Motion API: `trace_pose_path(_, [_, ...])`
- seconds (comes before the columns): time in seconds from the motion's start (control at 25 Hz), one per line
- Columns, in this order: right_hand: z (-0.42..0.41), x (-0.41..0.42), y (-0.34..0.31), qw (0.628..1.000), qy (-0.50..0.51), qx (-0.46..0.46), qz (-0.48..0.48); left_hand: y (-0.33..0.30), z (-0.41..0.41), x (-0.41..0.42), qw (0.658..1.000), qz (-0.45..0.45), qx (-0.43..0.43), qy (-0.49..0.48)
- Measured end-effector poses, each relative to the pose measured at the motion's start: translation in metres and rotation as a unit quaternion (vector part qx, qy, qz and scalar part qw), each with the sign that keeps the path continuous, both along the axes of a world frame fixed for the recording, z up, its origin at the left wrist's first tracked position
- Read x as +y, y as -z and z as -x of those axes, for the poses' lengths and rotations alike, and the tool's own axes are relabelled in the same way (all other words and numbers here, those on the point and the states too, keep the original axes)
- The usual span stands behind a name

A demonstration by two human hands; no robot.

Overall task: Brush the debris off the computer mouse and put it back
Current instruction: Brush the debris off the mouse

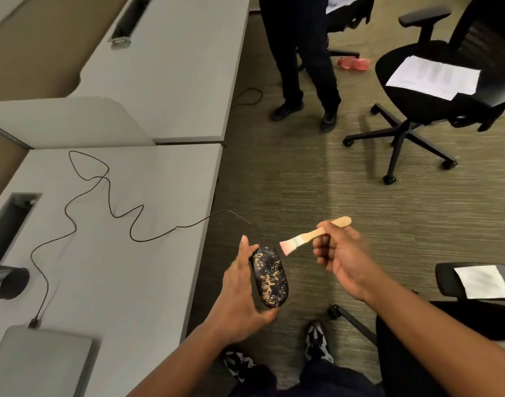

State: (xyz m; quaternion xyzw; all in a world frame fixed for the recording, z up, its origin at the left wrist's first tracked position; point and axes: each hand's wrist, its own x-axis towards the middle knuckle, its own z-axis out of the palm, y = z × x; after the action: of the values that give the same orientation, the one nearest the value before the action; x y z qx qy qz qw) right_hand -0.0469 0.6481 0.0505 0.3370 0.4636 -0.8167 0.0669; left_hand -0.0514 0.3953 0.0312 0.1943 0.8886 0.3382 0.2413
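Left hand (240, 293) grip clamps mouse (270, 277) (debris-speckled); right hand (341, 255) pinches brush (314, 234) beside it.

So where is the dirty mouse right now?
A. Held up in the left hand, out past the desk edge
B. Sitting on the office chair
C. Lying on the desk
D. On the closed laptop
A: the left hand grips the computer mouse, speckled with debris, out over the carpet beside the desk, while the right hand holds the brush near it.
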Motion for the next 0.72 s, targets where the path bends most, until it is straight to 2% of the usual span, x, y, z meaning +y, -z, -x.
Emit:
trace_pose_path(0.32, [-0.006,-0.004,-0.009,0.986,-0.129,0.062,-0.082,-0.003,-0.014,-0.005,1.0,0.004,-0.004,-0.02])
trace_pose_path(0.72, [-0.005,-0.003,-0.02,0.964,-0.193,0.113,-0.14,-0.007,-0.024,-0.001,0.999,0.013,0.008,-0.044])
